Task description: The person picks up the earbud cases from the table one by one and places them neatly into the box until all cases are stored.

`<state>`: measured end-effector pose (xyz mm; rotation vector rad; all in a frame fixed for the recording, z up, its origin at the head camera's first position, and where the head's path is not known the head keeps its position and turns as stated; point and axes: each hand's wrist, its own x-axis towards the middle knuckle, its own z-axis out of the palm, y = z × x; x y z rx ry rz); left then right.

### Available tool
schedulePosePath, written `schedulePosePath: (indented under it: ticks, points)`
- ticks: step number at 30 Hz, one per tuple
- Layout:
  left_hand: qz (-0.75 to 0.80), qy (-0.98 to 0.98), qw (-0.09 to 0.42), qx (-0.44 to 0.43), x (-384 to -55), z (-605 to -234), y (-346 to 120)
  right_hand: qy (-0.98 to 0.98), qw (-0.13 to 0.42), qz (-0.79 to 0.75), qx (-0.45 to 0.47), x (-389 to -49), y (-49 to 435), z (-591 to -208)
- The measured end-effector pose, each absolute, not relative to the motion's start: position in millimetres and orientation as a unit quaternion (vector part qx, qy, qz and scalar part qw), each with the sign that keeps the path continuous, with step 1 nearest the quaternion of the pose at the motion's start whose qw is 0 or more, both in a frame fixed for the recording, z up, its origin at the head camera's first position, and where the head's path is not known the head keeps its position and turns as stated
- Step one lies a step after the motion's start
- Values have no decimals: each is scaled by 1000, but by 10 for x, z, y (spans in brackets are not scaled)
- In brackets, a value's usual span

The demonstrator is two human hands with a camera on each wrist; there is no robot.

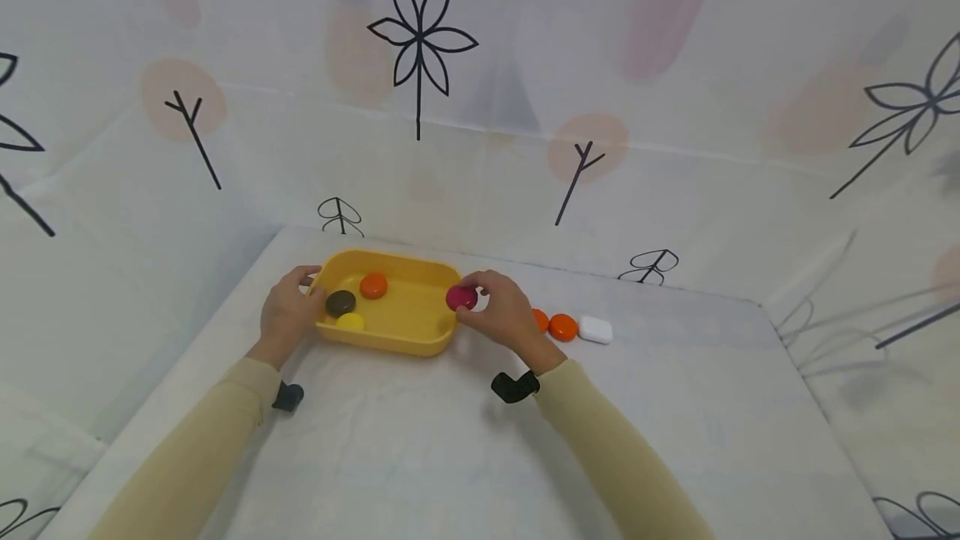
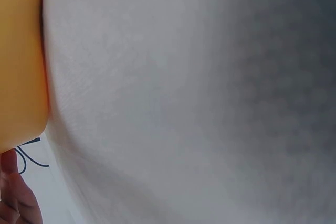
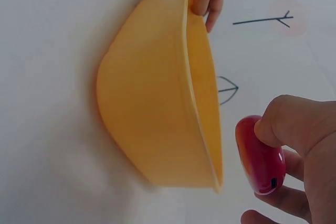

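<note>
A yellow plastic tray [image 1: 405,307] with rounded corners stands on the white-covered table. My left hand [image 1: 288,311] grips its left rim, thumb over the edge. In it lie an orange round piece [image 1: 373,286], a dark grey one [image 1: 341,302] and a yellow one [image 1: 350,322]. My right hand [image 1: 506,313] pinches a glossy magenta rounded case [image 3: 260,156] between thumb and fingers, by the tray's right rim. A small dark slot shows in the case's side in the right wrist view. The left wrist view catches mostly tablecloth and the tray's outer wall [image 2: 21,61].
To the right of my right hand, two orange round pieces [image 1: 563,327] and a white rounded box [image 1: 596,330] lie in a row. One orange piece is partly hidden by the hand. Behind the table hangs a white cloth [image 1: 480,173] with line-drawn flowers.
</note>
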<state>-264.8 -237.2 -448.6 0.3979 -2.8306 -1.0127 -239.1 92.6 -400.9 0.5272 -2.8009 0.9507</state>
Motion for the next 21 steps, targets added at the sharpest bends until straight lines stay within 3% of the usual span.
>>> schedulePosePath:
  ticks: [21]
  points:
    - [-333,-932,67,128,-2667,-4524,-2394,-952,41,267,143,-2301,1244,-4144]
